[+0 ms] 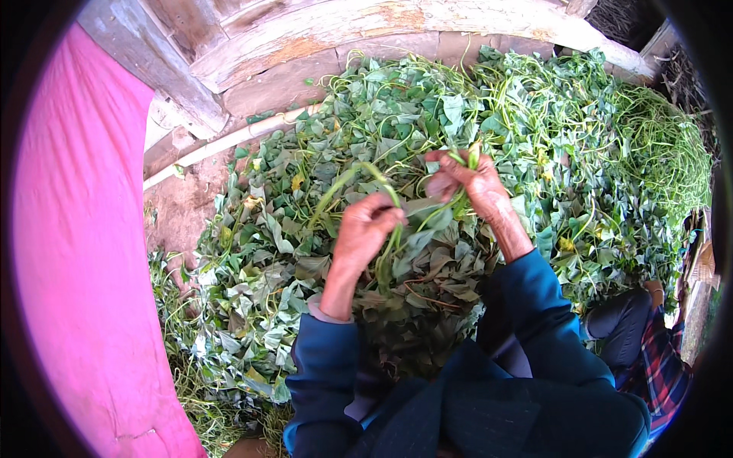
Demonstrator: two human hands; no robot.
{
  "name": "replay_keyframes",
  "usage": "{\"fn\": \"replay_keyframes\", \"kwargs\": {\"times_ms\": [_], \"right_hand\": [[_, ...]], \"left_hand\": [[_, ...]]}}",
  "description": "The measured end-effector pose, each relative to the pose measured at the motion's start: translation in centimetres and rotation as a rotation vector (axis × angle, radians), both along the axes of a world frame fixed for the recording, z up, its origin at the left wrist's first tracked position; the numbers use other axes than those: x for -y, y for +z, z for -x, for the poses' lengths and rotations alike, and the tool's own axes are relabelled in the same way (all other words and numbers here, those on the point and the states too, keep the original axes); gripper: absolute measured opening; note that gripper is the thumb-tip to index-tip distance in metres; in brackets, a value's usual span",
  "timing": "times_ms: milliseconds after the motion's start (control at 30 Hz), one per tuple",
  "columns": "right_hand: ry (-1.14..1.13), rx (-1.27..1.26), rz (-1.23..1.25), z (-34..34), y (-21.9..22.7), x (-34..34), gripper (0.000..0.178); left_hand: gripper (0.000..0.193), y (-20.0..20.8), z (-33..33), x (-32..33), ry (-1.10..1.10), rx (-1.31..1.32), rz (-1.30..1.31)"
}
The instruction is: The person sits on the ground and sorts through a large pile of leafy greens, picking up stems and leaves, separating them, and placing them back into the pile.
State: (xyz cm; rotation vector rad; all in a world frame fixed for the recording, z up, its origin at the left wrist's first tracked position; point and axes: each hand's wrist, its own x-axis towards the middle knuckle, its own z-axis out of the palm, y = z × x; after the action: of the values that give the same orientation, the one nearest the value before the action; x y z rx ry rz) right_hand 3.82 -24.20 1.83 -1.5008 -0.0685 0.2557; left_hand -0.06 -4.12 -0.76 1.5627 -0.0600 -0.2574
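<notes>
A long green leafy vine (391, 200) is pinched in my left hand (365, 229), its stem looping up and over the fingers and its lower part smeared by motion. To the right and slightly farther off, my right hand (475, 182) is closed around a few short green stems (473, 156) that poke out above the fingers. Leaves hang blurred between the two hands. Under both hands spreads a big heap of cut leafy vines (294, 229), green with some wilted and yellow leaves.
A pink cloth (84, 252) hangs along the left side. Behind the heap run a wooden beam (397, 27) and a pale pole (221, 145) lying on the ground. Bare stems (660, 145) pile up at the far right. Another person in a plaid shirt (663, 359) sits at the lower right.
</notes>
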Motion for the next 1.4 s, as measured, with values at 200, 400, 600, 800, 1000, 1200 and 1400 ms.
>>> {"fn": "replay_keyframes", "kwargs": {"times_ms": [200,400,600,800,1000,1200,1400], "right_hand": [[0.072,0.127,0.223,0.9,-1.4,-1.2,0.018],[0.226,-0.183,0.003,3.3,-1.3,-5.2,0.022],[0.245,0.067,0.233,2.7,-3.2,-4.8,0.019],[0.341,0.869,0.89,2.2,-2.8,-3.3,0.019],[0.034,1.065,1.244,0.0,-3.1,-1.1,0.021],[0.133,0.228,0.121,-0.1,-3.4,-1.3,0.017],[0.202,-0.438,-0.251,2.9,-3.2,-5.6,0.016]], "left_hand": [[0.012,0.7,-0.8,-2.5,0.2,-0.043,0.572],[0.014,-0.2,-0.9,-1.6,0.233,0.059,0.428],[0.015,-1.1,-0.4,0.0,0.221,0.101,0.063],[0.017,-2.0,-0.2,-0.1,0.189,0.33,-0.436],[0.014,-1.1,0.5,-0.6,-0.015,-0.07,-0.339],[0.006,0.3,-0.8,-3.5,0.244,0.026,0.383],[0.013,0.6,-0.9,-2.8,0.316,0.101,0.345]]}}
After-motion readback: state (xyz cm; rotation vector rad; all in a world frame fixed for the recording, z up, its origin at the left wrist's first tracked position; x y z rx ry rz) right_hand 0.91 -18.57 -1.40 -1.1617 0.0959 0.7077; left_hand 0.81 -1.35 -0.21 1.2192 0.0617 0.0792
